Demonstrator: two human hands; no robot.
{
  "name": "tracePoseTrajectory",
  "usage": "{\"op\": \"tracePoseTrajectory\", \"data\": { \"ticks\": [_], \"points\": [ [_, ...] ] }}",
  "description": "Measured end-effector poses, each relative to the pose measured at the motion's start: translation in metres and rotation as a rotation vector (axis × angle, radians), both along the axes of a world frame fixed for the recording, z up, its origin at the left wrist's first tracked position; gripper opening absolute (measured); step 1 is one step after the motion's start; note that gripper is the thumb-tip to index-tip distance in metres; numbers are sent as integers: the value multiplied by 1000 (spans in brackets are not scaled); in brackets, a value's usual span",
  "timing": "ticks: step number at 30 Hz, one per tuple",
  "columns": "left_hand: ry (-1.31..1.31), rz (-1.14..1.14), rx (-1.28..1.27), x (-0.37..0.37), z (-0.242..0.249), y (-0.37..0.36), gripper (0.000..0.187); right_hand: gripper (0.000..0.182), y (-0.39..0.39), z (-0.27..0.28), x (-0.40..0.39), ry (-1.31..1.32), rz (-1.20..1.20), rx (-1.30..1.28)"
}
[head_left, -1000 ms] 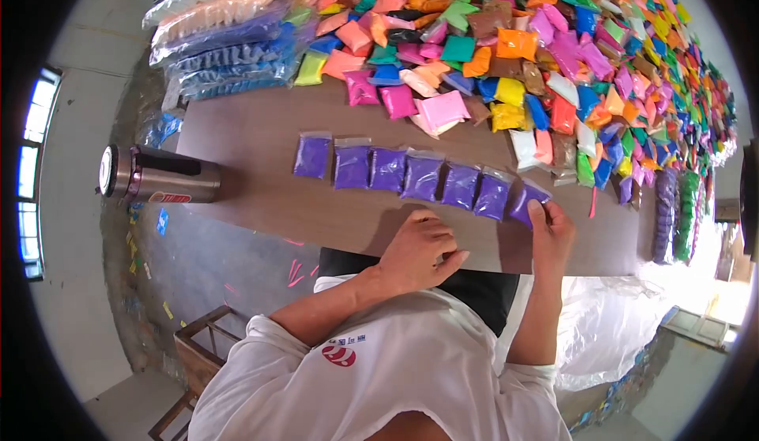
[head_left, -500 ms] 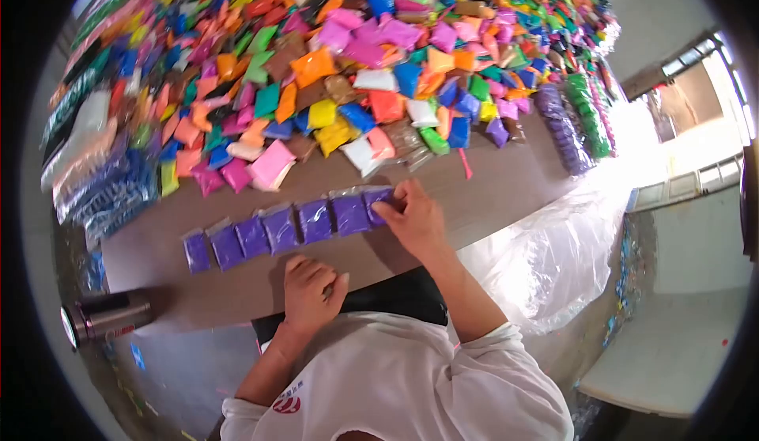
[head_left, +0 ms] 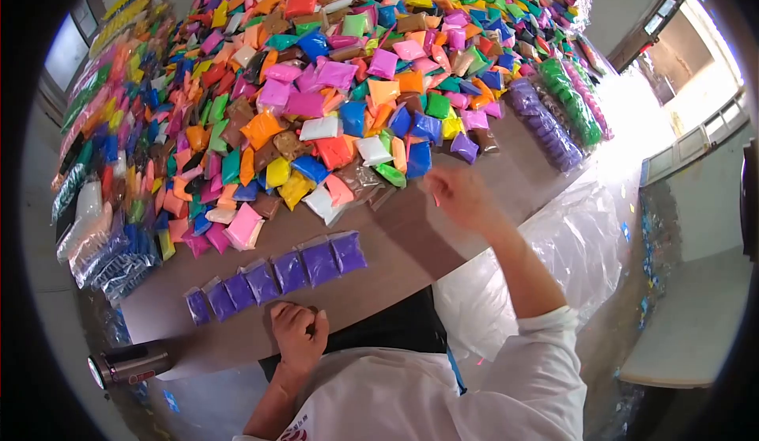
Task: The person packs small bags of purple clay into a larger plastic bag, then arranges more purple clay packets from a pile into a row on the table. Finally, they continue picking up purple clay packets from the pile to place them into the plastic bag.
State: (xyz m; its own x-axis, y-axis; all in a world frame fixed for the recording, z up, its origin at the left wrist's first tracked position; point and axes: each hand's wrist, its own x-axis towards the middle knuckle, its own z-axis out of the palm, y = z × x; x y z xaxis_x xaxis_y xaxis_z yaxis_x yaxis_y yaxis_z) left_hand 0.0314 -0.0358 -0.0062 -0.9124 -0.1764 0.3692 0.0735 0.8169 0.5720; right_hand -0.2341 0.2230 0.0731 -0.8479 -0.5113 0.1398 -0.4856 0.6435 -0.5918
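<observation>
Several flat purple packets (head_left: 289, 271) in clear wrappers lie side by side in a slanting row on the brown table (head_left: 379, 295). My left hand (head_left: 299, 332) rests at the table's near edge, just below the row. Its fingers are loosely curled, and nothing shows in them. My right hand (head_left: 460, 196) is to the right of the row, low over the table and close to the heap's front edge. Motion smears its fingers. A small pink stick (head_left: 437, 200) peeks out beneath them; whether they grip it is hidden.
A big heap of colourful packets (head_left: 316, 85) covers the far table. Bagged purple packets (head_left: 545, 124) and green packets (head_left: 571, 102) stand at its right. A metal flask (head_left: 130, 364) lies by the left corner. Clear plastic sheeting (head_left: 545, 251) hangs off the right edge.
My right hand has left the right end of the purple row and moved right and away from me, over the pink stick. My left hand stays curled near the edge. The view has shifted.
</observation>
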Motion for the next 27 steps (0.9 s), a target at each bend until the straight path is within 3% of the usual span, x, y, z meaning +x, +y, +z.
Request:
{"op": "tracePoseTrajectory", "data": {
  "ticks": [2,8,13,17,21,24,25,27],
  "points": [
    [-18,17,-46,-3,2,4,26,15,13,-7,-40,145,-49,-71],
    [33,71,-102,-10,0,10,36,16,47,-24,-180,248,-338,-154],
    [25,99,-138,-11,0,14,37,27,54,-28,-277,426,-621,-243],
    [31,114,-166,-13,-2,14,37,44,42,-24,-320,343,-732,-164],
    [51,119,-176,-16,1,16,35,49,18,-39,-348,307,-937,31],
    [18,119,-197,-14,2,15,33,52,35,-52,-368,222,-855,-320],
    [3,112,-201,-13,2,14,33,43,41,-57,-371,335,-841,-348],
    [-8,104,-196,-14,0,13,32,32,52,-55,-363,242,-716,-669]
  ]
}}
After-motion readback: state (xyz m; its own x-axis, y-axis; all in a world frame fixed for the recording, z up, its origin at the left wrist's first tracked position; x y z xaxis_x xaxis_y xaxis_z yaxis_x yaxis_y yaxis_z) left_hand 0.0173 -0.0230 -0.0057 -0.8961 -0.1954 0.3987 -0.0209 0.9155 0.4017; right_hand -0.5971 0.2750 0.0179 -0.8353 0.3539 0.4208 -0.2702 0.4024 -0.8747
